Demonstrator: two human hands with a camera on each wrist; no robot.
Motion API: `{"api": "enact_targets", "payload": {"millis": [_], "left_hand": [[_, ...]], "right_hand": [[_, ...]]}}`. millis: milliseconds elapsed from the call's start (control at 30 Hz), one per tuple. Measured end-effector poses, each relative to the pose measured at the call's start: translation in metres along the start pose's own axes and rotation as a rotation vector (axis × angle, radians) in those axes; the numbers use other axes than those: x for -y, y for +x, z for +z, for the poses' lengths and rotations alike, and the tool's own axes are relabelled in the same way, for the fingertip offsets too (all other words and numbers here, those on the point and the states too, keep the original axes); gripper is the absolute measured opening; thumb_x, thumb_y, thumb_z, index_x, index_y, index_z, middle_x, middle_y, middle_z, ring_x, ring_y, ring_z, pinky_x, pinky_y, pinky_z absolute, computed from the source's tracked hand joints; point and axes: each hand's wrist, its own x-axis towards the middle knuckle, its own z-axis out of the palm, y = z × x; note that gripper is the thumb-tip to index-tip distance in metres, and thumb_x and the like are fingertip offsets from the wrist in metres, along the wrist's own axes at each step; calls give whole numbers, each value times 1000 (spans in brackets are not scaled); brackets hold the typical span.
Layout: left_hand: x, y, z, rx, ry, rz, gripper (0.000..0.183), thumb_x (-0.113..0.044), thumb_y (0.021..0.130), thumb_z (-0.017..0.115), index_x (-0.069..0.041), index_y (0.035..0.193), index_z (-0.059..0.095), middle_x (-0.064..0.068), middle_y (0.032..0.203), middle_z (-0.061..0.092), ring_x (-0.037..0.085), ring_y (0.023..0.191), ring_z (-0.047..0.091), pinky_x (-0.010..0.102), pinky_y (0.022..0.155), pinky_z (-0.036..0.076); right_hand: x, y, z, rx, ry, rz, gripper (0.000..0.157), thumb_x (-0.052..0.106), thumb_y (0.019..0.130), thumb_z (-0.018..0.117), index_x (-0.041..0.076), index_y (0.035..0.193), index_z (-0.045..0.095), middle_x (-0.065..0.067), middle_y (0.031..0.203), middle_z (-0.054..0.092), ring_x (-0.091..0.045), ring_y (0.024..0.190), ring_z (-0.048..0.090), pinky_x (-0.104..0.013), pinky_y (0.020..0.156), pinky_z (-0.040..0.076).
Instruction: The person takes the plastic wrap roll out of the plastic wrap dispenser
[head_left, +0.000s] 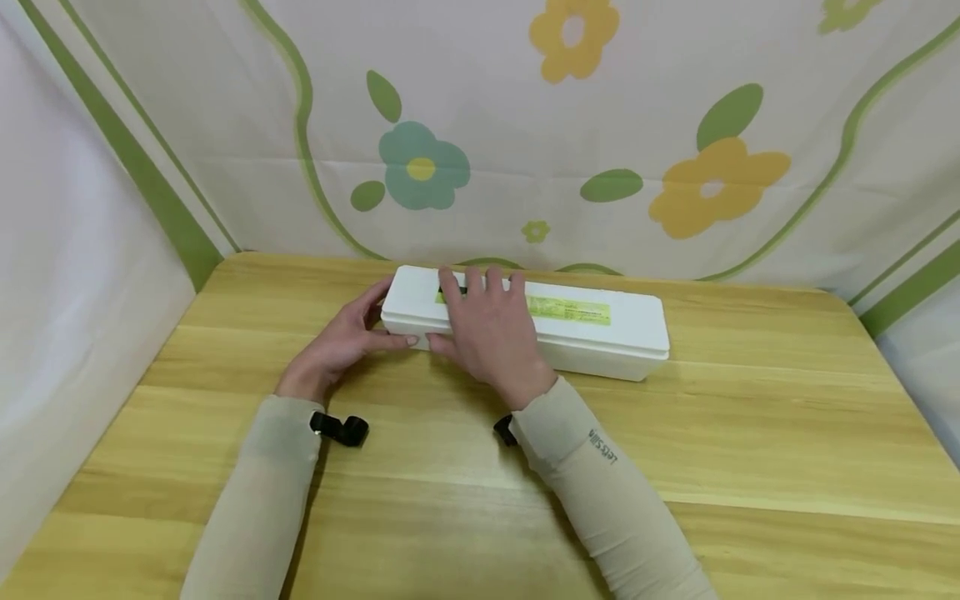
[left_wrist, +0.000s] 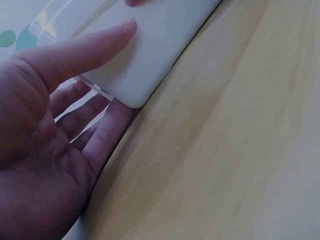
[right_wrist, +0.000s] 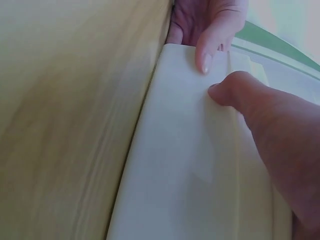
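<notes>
A long white lidded box (head_left: pixel 600 360) lies near the back of the table, with a yellow-green label (head_left: pixel 570 310) along its lid. At its left end my left hand (head_left: pixel 341 342) grips it, the thumb against the front wall. The other fingers of that hand (left_wrist: pixel 45 145) wrap round the end, their tips partly hidden behind the box. My right hand (head_left: pixel 495 333) spans the lid left of centre and covers part of the label. Its fingertips reach toward the far edge, while the right thumb (right_wrist: pixel 245 92) presses on the front wall, close to the left thumb.
The wooden table (head_left: pixel 420 500) spreads out in front of the box and to both sides. Close behind it hangs a flower-printed curtain (head_left: pixel 495 167), and more cloth (head_left: pixel 75 250) closes off the left side. Each sleeve carries a small black wrist camera (head_left: pixel 341 429).
</notes>
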Motion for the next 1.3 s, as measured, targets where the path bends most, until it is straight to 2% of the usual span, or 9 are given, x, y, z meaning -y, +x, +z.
{"api": "enact_targets", "payload": {"millis": [133, 367, 633, 1033, 1300], "left_hand": [[-1, 3, 1, 5, -10, 15, 99, -9, 89, 89, -38, 167, 38, -2, 170, 40, 28, 152, 38, 54, 127, 28], [0, 2, -1, 3, 21, 3, 99, -9, 89, 89, -40, 167, 37, -3, 168, 42, 29, 143, 44, 46, 119, 37], [-1, 3, -2, 17, 30, 12, 101, -8, 89, 88, -40, 168, 35, -1, 167, 42, 30, 140, 46, 42, 114, 41], [0, 4, -2, 18, 25, 9, 101, -10, 90, 89, -41, 169, 33, -1, 170, 39, 29, 148, 40, 52, 124, 33], [1, 3, -2, 31, 42, 27, 101, -9, 91, 87, -40, 169, 32, 2, 168, 40, 28, 149, 39, 52, 124, 33]], "right_hand": [[-1, 1, -2, 21, -4, 9, 91, 79, 90, 68, 13, 150, 53, -17, 126, 68, -41, 115, 67, -59, 97, 53], [0, 1, 1, -25, 2, -5, 91, 80, 89, 69, 12, 148, 55, -18, 125, 69, -40, 113, 68, -57, 96, 54], [-1, 0, 3, -37, -6, -15, 91, 79, 89, 70, 12, 150, 56, -19, 125, 70, -39, 113, 68, -57, 96, 55], [0, -1, 4, -99, -39, -32, 86, 75, 93, 67, 12, 151, 57, -18, 123, 71, -39, 108, 71, -56, 94, 57], [-3, 1, 0, -1, -38, -36, 82, 75, 102, 52, 16, 160, 49, -16, 132, 68, -38, 117, 69, -57, 97, 53]]}}
